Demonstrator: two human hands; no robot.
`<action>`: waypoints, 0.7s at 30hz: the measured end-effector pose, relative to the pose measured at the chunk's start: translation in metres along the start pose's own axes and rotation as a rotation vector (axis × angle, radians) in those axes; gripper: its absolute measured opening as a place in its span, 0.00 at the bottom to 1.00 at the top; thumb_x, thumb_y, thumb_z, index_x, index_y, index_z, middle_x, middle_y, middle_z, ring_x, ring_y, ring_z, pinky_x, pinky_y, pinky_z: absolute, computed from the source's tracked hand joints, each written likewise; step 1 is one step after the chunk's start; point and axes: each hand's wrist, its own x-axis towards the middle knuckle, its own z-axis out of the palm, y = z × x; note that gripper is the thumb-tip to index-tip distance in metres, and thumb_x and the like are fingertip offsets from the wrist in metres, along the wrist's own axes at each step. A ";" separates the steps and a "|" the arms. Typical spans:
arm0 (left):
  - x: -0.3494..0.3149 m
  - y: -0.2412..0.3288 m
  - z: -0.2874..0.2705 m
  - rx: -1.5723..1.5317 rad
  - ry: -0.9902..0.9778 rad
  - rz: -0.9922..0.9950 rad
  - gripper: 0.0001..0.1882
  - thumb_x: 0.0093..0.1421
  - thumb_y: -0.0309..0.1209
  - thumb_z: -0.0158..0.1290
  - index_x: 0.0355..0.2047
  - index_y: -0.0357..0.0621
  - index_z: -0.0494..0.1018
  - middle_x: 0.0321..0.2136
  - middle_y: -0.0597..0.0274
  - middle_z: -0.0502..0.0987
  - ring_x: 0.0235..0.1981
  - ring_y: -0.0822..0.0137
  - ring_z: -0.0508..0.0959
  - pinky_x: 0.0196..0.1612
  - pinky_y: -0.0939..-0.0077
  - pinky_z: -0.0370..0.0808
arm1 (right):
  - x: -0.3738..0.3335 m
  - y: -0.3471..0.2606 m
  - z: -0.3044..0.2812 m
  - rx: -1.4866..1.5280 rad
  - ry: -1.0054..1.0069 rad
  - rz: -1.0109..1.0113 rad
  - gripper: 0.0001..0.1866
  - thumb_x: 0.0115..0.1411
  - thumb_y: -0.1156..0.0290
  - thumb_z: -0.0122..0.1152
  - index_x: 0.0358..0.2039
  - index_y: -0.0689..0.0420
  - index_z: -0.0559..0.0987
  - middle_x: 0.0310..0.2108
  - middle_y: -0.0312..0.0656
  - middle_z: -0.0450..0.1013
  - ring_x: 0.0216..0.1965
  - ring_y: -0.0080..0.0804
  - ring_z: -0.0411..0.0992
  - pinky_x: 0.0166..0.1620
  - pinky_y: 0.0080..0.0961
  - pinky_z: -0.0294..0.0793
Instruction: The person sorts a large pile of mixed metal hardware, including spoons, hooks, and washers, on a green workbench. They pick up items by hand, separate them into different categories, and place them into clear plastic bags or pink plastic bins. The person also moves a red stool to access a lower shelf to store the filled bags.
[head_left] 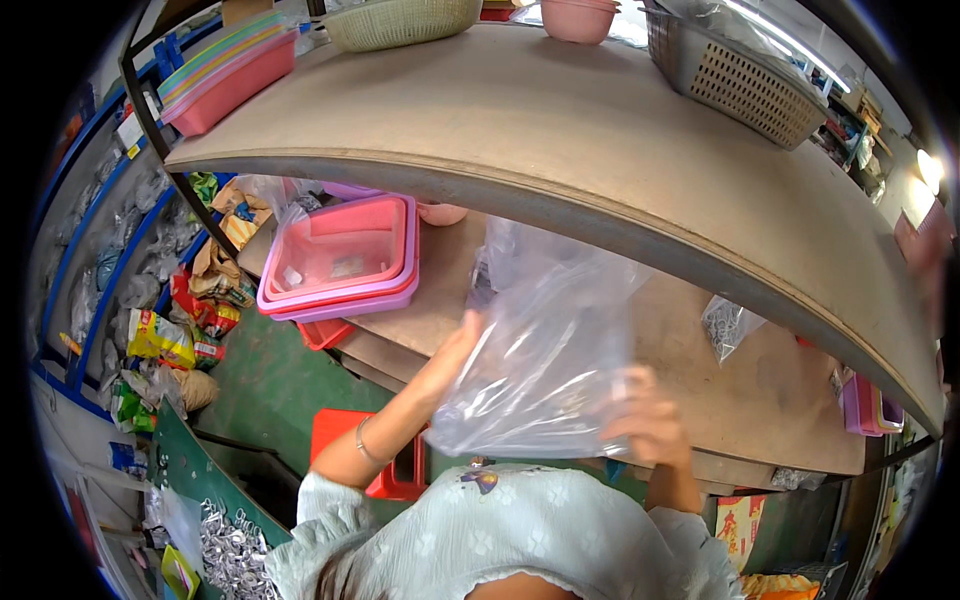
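Observation:
In front of me a large clear plastic bag [545, 350] is held up above the shelf's front edge, its film creased and shiny. My left hand [460, 345] grips the bag's left side, with most of its fingers hidden by the film. At the bag's lower right side, my right hand [645, 415] is closed on the film with curled fingers, a little smeared by motion. Whether anything lies inside the bag I cannot tell. Behind it, another translucent bag [497, 250] rests on the lower shelf board [690, 310].
Stacked pink and purple trays [410, 270] stand on the lower shelf at left. A small bag of metal pieces [725, 325] lies at right. Overhead, the upper shelf [480, 100] carries baskets. A red stool [340, 430] stands below; metal parts [235, 550] are piled lower left.

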 end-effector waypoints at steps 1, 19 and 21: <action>-0.012 0.004 -0.004 -0.384 -0.083 -0.205 0.24 0.60 0.36 0.47 0.52 0.33 0.62 0.46 0.51 0.71 0.49 0.60 0.71 0.53 0.67 0.66 | 0.003 0.002 0.011 -0.001 -0.102 -0.017 0.16 0.33 0.87 0.48 0.24 0.57 0.77 0.24 0.41 0.73 0.33 0.35 0.72 0.52 0.45 0.60; -0.248 -0.114 -0.057 -0.248 0.990 0.236 0.17 0.51 0.26 0.56 0.42 0.35 0.70 0.39 0.59 0.75 0.40 0.65 0.75 0.46 0.68 0.71 | 0.008 0.054 0.110 0.516 0.012 0.562 0.06 0.56 0.78 0.54 0.33 0.63 0.77 0.27 0.42 0.74 0.30 0.27 0.72 0.35 0.21 0.69; -0.266 -0.118 -0.042 -0.188 1.148 0.234 0.16 0.52 0.24 0.53 0.42 0.35 0.70 0.39 0.60 0.75 0.40 0.67 0.75 0.46 0.71 0.71 | 0.010 0.048 0.144 0.681 -0.189 0.572 0.06 0.56 0.77 0.54 0.33 0.63 0.76 0.27 0.41 0.74 0.29 0.24 0.72 0.35 0.20 0.69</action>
